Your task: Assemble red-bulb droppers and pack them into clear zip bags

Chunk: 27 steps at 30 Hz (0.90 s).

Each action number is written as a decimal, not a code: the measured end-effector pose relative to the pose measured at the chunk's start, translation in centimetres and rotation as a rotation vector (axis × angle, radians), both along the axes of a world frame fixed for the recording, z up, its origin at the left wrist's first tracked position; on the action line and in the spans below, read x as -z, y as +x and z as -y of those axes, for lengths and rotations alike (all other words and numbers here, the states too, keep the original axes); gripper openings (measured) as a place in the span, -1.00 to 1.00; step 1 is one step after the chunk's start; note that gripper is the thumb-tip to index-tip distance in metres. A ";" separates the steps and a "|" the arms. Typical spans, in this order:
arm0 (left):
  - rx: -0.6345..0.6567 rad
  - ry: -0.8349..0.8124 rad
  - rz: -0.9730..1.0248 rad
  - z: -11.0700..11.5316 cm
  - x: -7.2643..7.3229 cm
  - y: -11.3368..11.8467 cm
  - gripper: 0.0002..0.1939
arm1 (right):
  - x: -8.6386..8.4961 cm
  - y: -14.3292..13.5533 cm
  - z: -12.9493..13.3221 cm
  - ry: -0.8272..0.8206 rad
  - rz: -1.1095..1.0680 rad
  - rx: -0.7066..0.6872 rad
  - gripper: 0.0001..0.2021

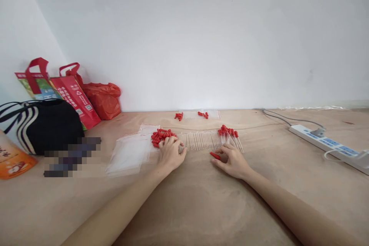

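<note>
My left hand [172, 153] rests at the near edge of a pile of red caps [163, 135], its fingers bent over the caps; whether it grips one is hidden. A row of thin clear sticks [198, 140] lies between my hands. At its right end, several sticks carry red tips [228, 131]. Just in front of them is my right hand [232, 161], thumb and fingers curved around a red cap [215, 155] at the fingertips. Clear zip bags [129, 153] lie left of the cap pile.
Farther back lies another clear bag [215, 114] with small red pieces [178, 116] beside it. A power strip [328, 145] with cables is at the right. Shopping bags [76, 98], a black bag [52, 127] and an orange pack [15, 159] stand at the left.
</note>
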State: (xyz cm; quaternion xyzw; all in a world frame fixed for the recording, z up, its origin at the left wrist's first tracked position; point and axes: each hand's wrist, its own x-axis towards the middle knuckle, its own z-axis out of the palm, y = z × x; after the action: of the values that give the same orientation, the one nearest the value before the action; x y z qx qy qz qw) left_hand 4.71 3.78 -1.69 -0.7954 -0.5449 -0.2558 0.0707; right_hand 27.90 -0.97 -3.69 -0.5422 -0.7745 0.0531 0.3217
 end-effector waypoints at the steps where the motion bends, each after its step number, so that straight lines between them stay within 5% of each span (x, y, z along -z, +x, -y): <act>1: -0.019 -0.014 -0.014 -0.6 -0.2 0.6 -0.90 | 0.0 -0.2 -0.1 0.010 0.005 0.009 -0.78; 8: -0.187 -0.122 -0.067 -3.7 -0.9 4.2 -0.80 | 0.5 -0.9 -0.2 0.012 0.048 0.026 -0.80; 17: -0.336 -0.276 -0.079 -4.8 -2.6 5.2 -0.69 | 1.4 -1.0 -0.7 0.016 0.041 0.063 -0.79; 22: -0.107 -0.145 -0.101 -1.8 -4.2 3.2 -0.80 | 0.9 -0.8 -0.5 0.120 -0.083 0.026 -0.81; 27: 0.411 0.138 -0.111 1.6 -2.1 0.0 -0.81 | -0.1 -1.7 -0.3 0.194 -0.276 -0.079 -0.88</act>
State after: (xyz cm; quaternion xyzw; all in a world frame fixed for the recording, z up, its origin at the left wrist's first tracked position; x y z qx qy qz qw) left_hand 4.73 2.13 0.44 -0.8958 -0.3481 -0.2572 0.1011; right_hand 26.24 -0.66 -3.55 -0.4654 -0.7451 0.0647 0.4733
